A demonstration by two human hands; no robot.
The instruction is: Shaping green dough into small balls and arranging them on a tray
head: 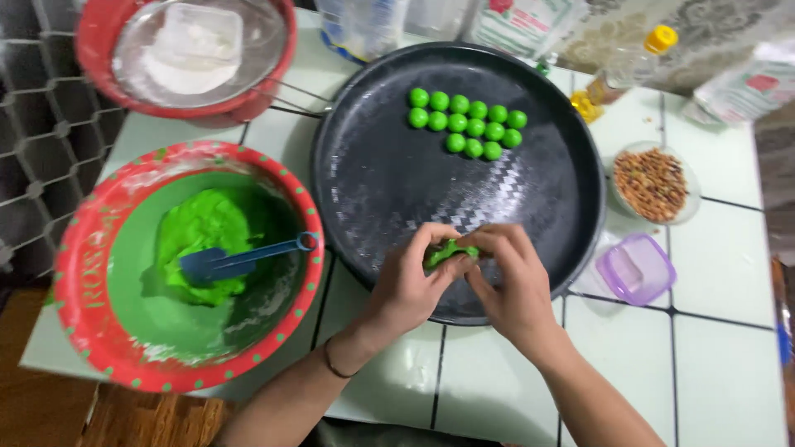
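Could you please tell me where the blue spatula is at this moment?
In the head view, the blue spatula lies on the green dough inside the red bowl, left of the black tray and both hands.

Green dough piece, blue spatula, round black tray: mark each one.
Green dough piece [448, 251]: head view, the middle showing between both hands' fingers.
Blue spatula [217, 263]: head view, its blade.
Round black tray [389, 178]: head view, bare floor.
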